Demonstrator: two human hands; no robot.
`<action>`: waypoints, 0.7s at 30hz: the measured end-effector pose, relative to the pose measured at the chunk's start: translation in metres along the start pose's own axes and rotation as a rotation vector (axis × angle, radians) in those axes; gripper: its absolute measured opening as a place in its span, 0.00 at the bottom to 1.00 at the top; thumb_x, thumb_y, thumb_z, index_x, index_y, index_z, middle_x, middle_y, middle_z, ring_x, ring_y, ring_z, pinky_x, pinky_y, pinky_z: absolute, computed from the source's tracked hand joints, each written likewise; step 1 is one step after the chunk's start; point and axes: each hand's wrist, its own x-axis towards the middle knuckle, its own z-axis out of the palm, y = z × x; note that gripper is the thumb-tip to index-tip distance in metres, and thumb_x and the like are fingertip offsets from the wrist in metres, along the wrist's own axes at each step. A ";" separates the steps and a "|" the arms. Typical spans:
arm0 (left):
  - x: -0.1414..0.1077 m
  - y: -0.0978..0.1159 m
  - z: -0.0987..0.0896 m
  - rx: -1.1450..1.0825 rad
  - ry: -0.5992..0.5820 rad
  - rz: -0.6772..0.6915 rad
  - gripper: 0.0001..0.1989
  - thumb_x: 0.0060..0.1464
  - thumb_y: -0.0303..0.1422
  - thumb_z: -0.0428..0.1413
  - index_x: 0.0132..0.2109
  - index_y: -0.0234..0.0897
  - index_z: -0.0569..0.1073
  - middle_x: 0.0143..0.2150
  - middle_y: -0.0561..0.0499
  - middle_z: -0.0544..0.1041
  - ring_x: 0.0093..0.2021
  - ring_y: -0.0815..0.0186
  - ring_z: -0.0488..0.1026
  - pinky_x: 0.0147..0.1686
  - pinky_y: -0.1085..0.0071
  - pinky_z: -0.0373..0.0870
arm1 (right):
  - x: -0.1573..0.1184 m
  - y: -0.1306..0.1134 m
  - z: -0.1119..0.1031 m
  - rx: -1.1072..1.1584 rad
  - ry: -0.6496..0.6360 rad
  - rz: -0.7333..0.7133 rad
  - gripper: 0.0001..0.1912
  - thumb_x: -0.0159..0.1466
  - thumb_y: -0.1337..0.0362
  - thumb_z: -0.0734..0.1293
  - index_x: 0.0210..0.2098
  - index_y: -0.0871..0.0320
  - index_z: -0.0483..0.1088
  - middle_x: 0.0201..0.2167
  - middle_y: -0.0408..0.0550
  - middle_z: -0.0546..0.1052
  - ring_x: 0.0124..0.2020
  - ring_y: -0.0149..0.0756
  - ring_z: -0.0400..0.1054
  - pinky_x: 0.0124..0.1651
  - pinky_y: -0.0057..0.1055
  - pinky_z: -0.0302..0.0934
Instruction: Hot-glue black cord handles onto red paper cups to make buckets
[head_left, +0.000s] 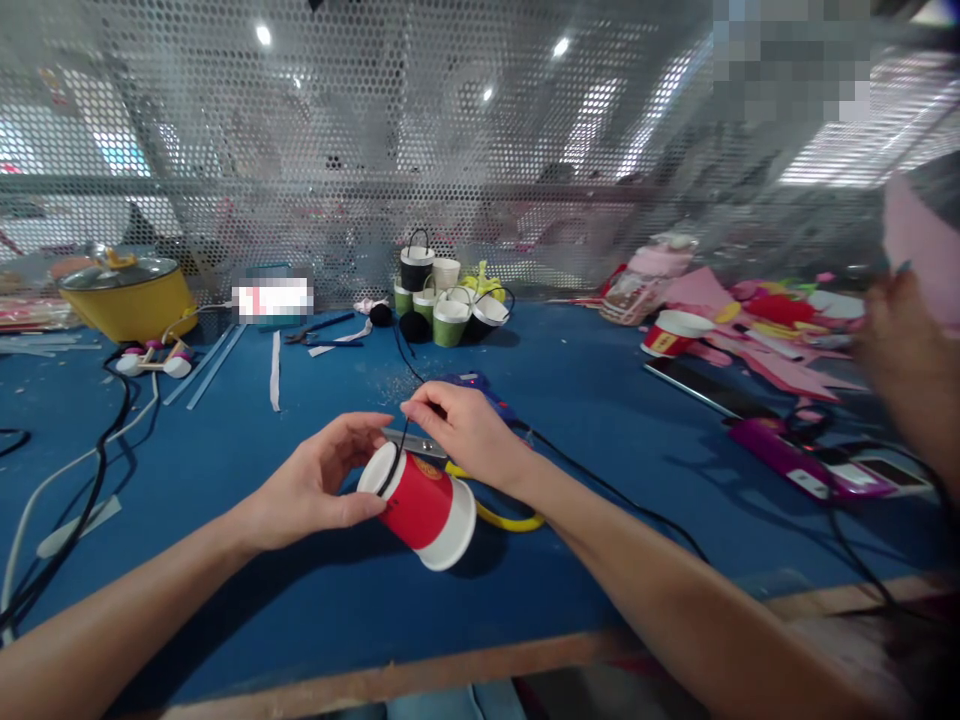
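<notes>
A red and white paper cup (424, 508) lies tilted on its side above the blue table, its narrower white end toward the upper left. My left hand (322, 485) holds that end, thumb below and fingers behind. Pinched in my right hand (469, 430) is a black cord (397, 460) that runs down across the cup's white end. Scissors with yellow handles (510, 520) lie behind and beside the cup, partly hidden by it and my right hand. A blue tool (487, 395), perhaps a glue gun, rests just beyond my right hand.
Small green, black and white cups (450, 318) stand at the back. A yellow pot (127, 298) and cables are on the left. To the right lie a phone (709, 388), a purple device (806, 460), pink pieces and another person's hand (907, 350) holding pink material.
</notes>
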 end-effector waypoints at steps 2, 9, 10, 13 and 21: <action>0.000 -0.001 0.000 0.001 -0.008 0.003 0.27 0.43 0.30 0.62 0.52 0.42 0.63 0.44 0.49 0.68 0.45 0.62 0.65 0.47 0.64 0.59 | 0.000 -0.001 0.000 0.003 -0.015 0.009 0.11 0.62 0.64 0.60 0.24 0.60 0.65 0.22 0.43 0.69 0.25 0.28 0.61 0.29 0.26 0.54; -0.001 -0.002 0.000 -0.005 -0.043 0.024 0.27 0.44 0.29 0.62 0.52 0.41 0.63 0.45 0.47 0.68 0.47 0.61 0.65 0.50 0.63 0.59 | -0.002 -0.006 0.000 0.014 -0.092 0.028 0.11 0.62 0.64 0.60 0.25 0.61 0.67 0.23 0.45 0.72 0.26 0.29 0.64 0.30 0.25 0.55; -0.001 -0.002 0.000 -0.004 -0.046 0.029 0.27 0.44 0.29 0.62 0.52 0.41 0.63 0.45 0.47 0.68 0.47 0.61 0.65 0.50 0.63 0.59 | -0.002 -0.006 0.000 0.015 -0.106 0.029 0.11 0.62 0.64 0.60 0.25 0.61 0.67 0.23 0.45 0.72 0.26 0.29 0.64 0.30 0.25 0.54; -0.001 -0.002 0.000 -0.004 -0.055 0.046 0.26 0.44 0.29 0.61 0.52 0.41 0.64 0.45 0.47 0.68 0.47 0.61 0.65 0.49 0.63 0.59 | -0.002 -0.006 0.001 0.023 -0.143 0.033 0.11 0.62 0.65 0.60 0.25 0.61 0.67 0.23 0.45 0.72 0.26 0.29 0.64 0.29 0.25 0.54; 0.000 0.000 0.001 0.010 -0.064 0.047 0.25 0.44 0.29 0.61 0.51 0.41 0.65 0.47 0.46 0.68 0.48 0.61 0.65 0.51 0.61 0.59 | -0.001 -0.007 0.003 0.025 -0.228 0.031 0.09 0.61 0.68 0.60 0.26 0.62 0.69 0.25 0.46 0.73 0.26 0.29 0.64 0.29 0.24 0.55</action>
